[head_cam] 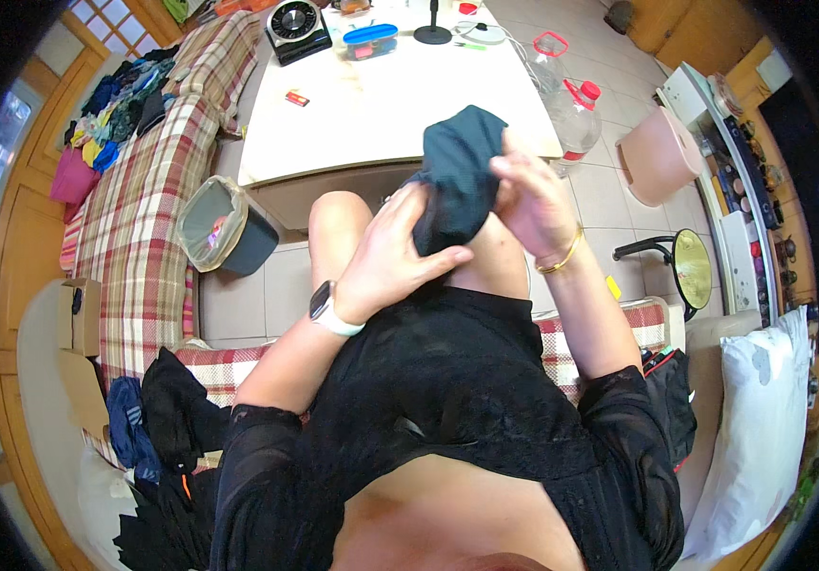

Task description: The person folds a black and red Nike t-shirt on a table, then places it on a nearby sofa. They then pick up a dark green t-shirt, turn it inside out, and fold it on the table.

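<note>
A folded dark teal cloth, perhaps a garment, is held above my lap, by the near edge of the white table. My left hand grips its lower left side, the thumb stretched across its near end and some fingertips hidden by the fabric. On the cloth's right edge are the fingers of my right hand, slightly blurred. A smartwatch with a white band is on my left wrist. The right wrist wears a gold bangle.
A lined waste bin stands left of my knees. Clothes are heaped on the plaid-covered sofa. On the table are a small fan and a blue-lidded container. Large plastic bottles and a stool stand right.
</note>
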{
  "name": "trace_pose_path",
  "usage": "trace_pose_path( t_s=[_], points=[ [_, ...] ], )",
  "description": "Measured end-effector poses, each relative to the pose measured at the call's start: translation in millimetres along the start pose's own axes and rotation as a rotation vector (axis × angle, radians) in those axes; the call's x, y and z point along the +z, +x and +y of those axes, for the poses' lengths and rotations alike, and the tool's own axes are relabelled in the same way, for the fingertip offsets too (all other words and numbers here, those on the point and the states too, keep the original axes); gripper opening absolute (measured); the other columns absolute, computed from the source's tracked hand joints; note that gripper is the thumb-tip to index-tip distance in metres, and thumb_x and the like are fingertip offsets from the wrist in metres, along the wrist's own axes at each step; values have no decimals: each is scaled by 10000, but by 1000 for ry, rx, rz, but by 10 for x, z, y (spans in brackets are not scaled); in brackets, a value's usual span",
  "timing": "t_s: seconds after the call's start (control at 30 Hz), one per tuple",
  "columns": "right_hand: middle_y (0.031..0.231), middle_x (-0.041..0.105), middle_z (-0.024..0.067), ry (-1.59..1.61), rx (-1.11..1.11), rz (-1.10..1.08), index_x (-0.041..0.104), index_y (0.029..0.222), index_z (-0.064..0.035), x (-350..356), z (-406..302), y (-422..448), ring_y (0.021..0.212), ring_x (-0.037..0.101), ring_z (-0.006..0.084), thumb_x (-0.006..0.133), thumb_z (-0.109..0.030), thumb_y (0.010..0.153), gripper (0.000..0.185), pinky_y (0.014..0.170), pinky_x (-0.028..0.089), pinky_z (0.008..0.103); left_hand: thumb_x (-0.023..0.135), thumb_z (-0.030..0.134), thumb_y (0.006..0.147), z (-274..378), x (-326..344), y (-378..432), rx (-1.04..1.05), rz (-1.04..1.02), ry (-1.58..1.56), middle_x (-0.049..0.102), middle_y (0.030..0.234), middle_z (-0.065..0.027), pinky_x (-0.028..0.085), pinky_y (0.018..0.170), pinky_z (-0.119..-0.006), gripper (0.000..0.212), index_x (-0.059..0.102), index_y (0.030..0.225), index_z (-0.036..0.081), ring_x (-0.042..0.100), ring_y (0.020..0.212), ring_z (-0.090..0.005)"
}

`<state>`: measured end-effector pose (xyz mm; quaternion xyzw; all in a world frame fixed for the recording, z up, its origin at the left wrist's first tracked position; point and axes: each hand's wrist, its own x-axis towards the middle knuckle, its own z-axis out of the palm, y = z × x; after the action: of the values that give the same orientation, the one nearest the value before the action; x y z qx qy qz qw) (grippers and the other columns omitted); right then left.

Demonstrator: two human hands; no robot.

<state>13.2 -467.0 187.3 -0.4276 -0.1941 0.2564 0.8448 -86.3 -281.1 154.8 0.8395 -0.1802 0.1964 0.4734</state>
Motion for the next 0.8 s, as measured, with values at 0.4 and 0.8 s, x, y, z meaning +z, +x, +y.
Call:
trace_pose_path(
  t_s=[0.4,0.8],
  points=[
    [1500,457,218,-724,-314,-127,231,1549,52,59,327,240,1405,437,298,694,-266,918,845,1159,326,374,527,273,1066,314,-658,375,-140,359,-621,684,1169,-84,508,948,-299,387,610,1278,-40,647,1046,-152],
    [1001,704,145,-1842,-236,-269,483,1437,-204,-566,427,387,976,657,371,725,-434,859,668,887,513,459,567,185,1040,-381,-2111,219,-56,753,-855,715,1128,-139,570,922,-379,256,654,1137,-35,700,1024,-243]
  ],
)
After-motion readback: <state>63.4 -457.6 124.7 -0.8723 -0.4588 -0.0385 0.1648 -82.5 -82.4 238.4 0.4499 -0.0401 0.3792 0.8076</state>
